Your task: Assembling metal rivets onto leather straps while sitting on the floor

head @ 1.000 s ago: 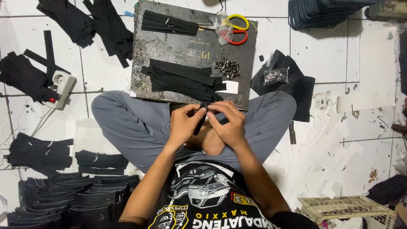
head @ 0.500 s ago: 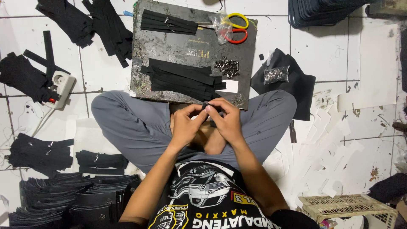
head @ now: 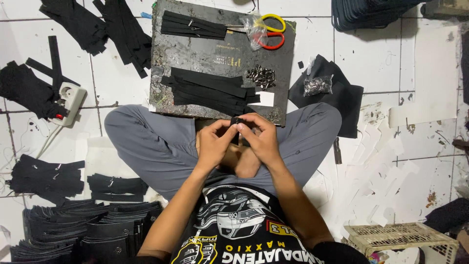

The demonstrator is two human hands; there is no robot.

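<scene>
I sit cross-legged on a white tiled floor. My left hand and my right hand meet above my lap, both pinching a short black strap with a small metal piece at its top end. Just beyond my hands lies a dark worn board. On it rest a fan of black straps, a second bundle of straps, a small heap of metal buckles and scissors with yellow and red handles.
Piles of black straps lie at the left and far left. A white power socket sits at the left. A clear bag of metal parts rests on black cloth. A cream plastic basket stands at the lower right.
Both hands have stayed together over my lap, with the fingers shifting slightly around the strap's end. Nothing else has moved.
</scene>
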